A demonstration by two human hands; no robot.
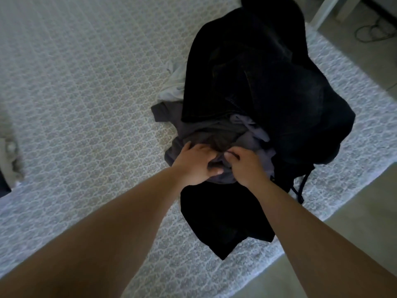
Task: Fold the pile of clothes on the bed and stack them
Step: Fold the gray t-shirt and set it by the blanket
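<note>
A pile of dark clothes lies near the bed's right edge. Black jeans point(257, 72) drape over its far part. A dark grey shirt point(206, 132) sits in the middle, with a black garment point(223, 222) spread at the near end. A white garment point(174, 82) pokes out on the pile's left. My left hand point(195, 162) grips a bunch of the grey shirt, thumb curled over the fabric. My right hand point(247, 166) pinches the same shirt just beside it. Both hands nearly touch.
The bed point(86, 82) has a patterned white cover stretching left of the pile. The floor point(365, 50) lies beyond the bed's right edge, with a cable and a white furniture leg point(326, 11) at the top right. A pale object point(8, 155) sits at the left edge.
</note>
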